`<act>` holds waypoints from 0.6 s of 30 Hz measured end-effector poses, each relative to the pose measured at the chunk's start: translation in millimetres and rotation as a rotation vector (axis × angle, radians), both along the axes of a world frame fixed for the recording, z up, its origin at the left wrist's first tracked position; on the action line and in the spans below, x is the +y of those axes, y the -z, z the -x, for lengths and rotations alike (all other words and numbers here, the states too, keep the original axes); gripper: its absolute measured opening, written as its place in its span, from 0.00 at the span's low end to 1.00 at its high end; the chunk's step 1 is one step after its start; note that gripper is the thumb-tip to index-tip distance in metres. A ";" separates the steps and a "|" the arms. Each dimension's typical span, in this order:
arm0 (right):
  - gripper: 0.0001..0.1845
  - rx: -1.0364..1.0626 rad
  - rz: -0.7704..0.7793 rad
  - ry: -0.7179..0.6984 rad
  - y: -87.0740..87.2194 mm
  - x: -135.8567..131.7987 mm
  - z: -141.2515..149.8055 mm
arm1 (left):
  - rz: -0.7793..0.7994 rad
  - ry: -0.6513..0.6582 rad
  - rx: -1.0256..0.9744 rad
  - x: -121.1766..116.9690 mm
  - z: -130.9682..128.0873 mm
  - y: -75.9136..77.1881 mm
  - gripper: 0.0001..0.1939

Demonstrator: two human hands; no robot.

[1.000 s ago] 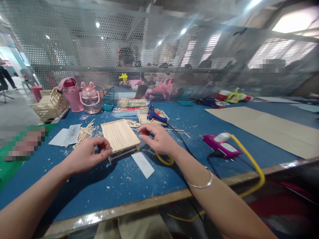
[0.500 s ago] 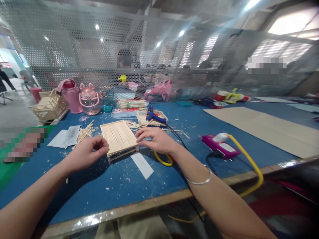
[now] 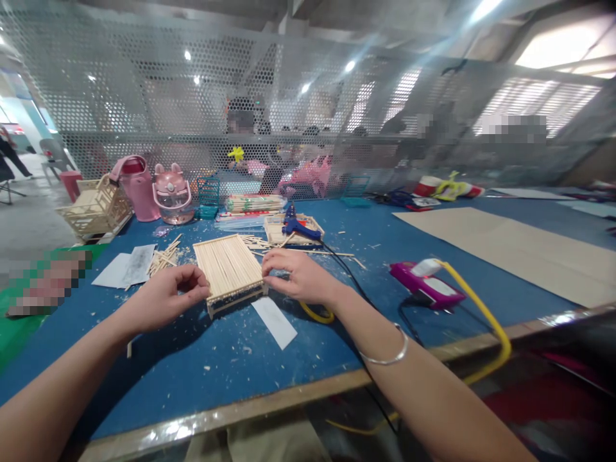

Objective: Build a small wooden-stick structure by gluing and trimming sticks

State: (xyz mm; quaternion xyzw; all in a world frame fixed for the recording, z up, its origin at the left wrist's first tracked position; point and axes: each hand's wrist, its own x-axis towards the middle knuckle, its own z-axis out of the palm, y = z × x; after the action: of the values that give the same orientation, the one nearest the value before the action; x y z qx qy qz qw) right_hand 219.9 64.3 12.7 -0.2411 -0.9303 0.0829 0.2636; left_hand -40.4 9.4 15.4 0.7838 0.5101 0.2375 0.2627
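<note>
A small bed-like frame of thin wooden sticks [image 3: 228,266], with a slatted top and short legs, stands on the blue table. My left hand [image 3: 171,292] is curled at its left front corner, thumb and fingers closed on the edge. At the opposite side, my right hand [image 3: 301,276] has bent fingers and thumb closed on the right edge near the front corner. The fingertips partly hide both corners. A white paper slip [image 3: 275,323] lies just in front. Behind the frame, a blue glue gun [image 3: 301,228] rests over another stick frame [image 3: 274,232].
Loose sticks [image 3: 166,253] and paper sheets [image 3: 126,266] lie to the left. Pink bottles [image 3: 139,189] stand farther back. At right are a purple power strip [image 3: 426,285] with a yellow cable [image 3: 474,301], and brown cardboard [image 3: 505,250]. A perforated screen [image 3: 206,96] closes off the back.
My right hand's fingers have curled in more and shifted slightly down along the frame's right edge. The left hand and the stick frame have stayed almost still.
</note>
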 end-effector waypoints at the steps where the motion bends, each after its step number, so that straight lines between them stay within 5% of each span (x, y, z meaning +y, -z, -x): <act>1: 0.04 0.005 0.003 -0.002 -0.2 0.0 -0.1 | 0.013 0.011 -0.001 -0.2 0.4 -0.5 0.13; 18: 0.06 -0.006 0.025 0.009 -4.3 -2.3 -1.3 | -0.009 0.021 0.039 0.3 0.2 1.5 0.14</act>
State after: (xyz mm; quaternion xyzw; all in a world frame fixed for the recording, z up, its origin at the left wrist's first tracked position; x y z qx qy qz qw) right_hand 221.2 62.0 17.1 -0.2490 -0.9289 0.0925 0.2581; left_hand -40.6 9.7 13.9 0.7948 0.5059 0.2215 0.2516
